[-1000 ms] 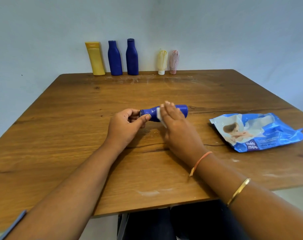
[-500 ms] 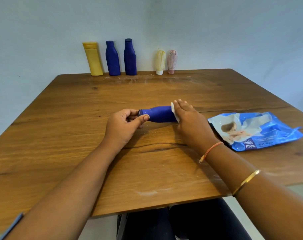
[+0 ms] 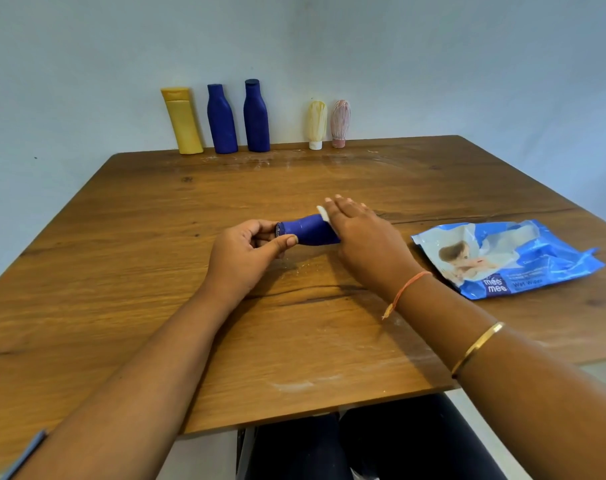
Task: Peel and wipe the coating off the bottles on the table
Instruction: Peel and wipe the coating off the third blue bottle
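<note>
A small blue bottle (image 3: 310,232) lies on its side at the middle of the wooden table (image 3: 156,271), cap end pointing left. My left hand (image 3: 246,254) pinches that cap end between thumb and fingers. My right hand (image 3: 367,240) lies over the bottle's right half with fingers stretched out, pressing a white wipe (image 3: 323,213) against it. Only a corner of the wipe shows past the fingers. The bottle's base end is hidden under my right hand.
Along the far edge by the wall stand a yellow bottle (image 3: 183,121), two tall blue bottles (image 3: 221,119) (image 3: 257,116) and two small streaked tubes (image 3: 317,124) (image 3: 340,123). A blue wet-wipes pack (image 3: 509,258) lies at the right. White residue specks the wood.
My right hand slid the wipe rightward along the bottle to its base end, then back a little to the left. My left hand kept its hold on the cap end.
</note>
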{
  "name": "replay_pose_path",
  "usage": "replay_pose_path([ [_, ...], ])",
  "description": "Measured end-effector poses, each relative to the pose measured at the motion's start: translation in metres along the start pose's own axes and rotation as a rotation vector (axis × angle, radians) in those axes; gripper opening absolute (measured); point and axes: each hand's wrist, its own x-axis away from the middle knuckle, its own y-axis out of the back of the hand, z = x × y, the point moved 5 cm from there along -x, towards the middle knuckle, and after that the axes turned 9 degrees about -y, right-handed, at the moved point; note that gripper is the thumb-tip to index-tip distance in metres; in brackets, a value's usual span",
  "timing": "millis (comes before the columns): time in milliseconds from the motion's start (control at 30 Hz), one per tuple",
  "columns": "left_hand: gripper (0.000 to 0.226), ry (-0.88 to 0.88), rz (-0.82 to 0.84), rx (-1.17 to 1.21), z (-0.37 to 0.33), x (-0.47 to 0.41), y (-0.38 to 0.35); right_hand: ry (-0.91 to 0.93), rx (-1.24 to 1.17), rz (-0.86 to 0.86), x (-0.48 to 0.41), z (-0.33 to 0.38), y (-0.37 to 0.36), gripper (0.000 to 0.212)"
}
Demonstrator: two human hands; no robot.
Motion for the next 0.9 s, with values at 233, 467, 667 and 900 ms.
replay_pose_path([
  [233,0.026,-0.019,0.015,0.020,-0.005,0.002,-0.001,0.068,-0.025,-0.007,0.018,0.014,-0.004,0.064],
  [467,0.024,-0.010,0.023,0.054,-0.004,0.002,-0.001,0.147,-0.049,0.015,0.006,0.030,-0.004,0.063],
  [667,0.012,0.031,0.022,-0.030,-0.001,0.001,0.001,-0.143,-0.143,0.021,-0.004,-0.029,-0.008,0.064],
  [900,0.037,-0.031,0.043,-0.061,-0.010,0.003,0.001,-0.169,-0.134,0.051,-0.003,-0.032,-0.015,0.064],
])
